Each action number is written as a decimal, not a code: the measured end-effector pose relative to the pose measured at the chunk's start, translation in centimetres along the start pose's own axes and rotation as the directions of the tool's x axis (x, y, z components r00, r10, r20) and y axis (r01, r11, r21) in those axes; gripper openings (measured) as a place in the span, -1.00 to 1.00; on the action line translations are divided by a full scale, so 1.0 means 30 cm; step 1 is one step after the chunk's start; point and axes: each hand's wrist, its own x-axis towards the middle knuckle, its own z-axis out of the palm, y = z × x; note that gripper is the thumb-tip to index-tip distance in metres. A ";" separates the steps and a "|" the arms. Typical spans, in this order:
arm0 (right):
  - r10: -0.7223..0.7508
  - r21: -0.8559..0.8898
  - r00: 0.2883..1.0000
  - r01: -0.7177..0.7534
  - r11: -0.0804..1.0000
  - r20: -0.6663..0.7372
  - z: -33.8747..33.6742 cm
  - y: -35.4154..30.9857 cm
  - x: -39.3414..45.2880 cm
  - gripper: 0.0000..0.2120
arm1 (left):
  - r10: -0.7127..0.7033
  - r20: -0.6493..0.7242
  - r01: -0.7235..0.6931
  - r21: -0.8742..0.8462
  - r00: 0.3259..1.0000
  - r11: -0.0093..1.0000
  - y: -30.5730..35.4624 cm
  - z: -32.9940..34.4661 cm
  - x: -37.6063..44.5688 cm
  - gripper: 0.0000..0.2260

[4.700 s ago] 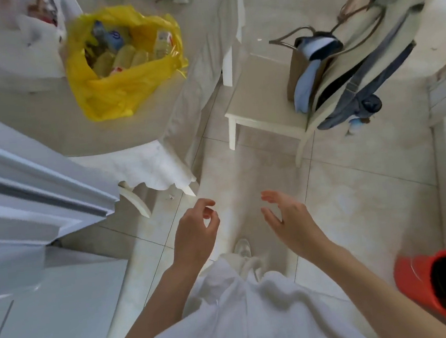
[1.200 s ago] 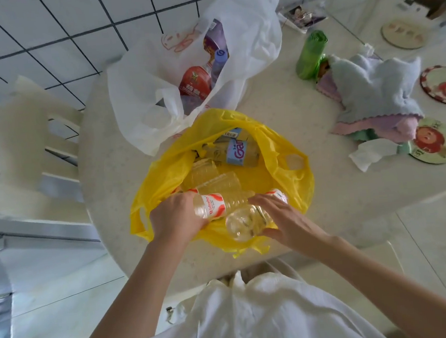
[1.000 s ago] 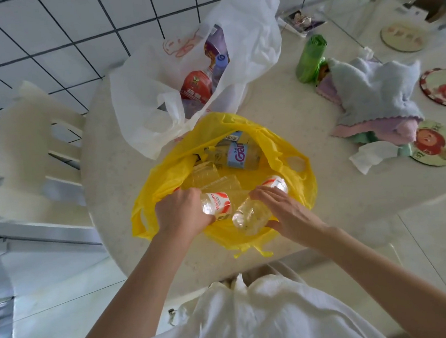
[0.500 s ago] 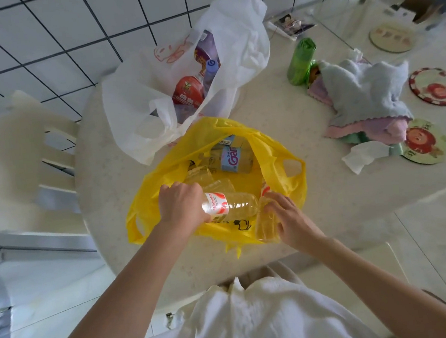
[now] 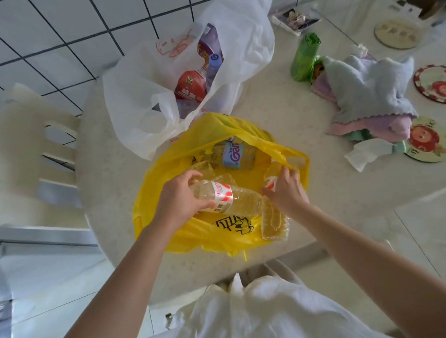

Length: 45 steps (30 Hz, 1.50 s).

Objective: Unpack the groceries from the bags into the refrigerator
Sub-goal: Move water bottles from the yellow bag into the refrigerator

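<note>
Moved: right hand (image 5: 285,190) swung its bottle upright at the bag's right edge; left barely shifted.
Left fingers (image 5: 190,175): curled round clear water bottle (image 5: 229,198), lying crosswise over yellow bag (image 5: 217,236).
Right fingers: wrapped on second bottle (image 5: 273,218), neck up, base hanging outside the rim.
Groceries left: blue-label bottle (image 5: 238,155) in yellow bag; more in white bag (image 5: 135,101) behind, on table (image 5: 279,118).
Tip: lift both straight up, clear of the handles; grip mid-body, thin plastic buckles.

Folded towels (image 5: 369,96), green roll (image 5: 304,56) beside them (touching), white chair (image 5: 24,159) left
</note>
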 end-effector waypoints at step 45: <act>0.028 0.558 0.999 0.002 0.830 -0.046 -0.095 -0.097 -0.444 -0.51 | -0.234 0.166 0.187 -0.980 0.958 0.071 -0.082 -0.008 -0.214 -0.44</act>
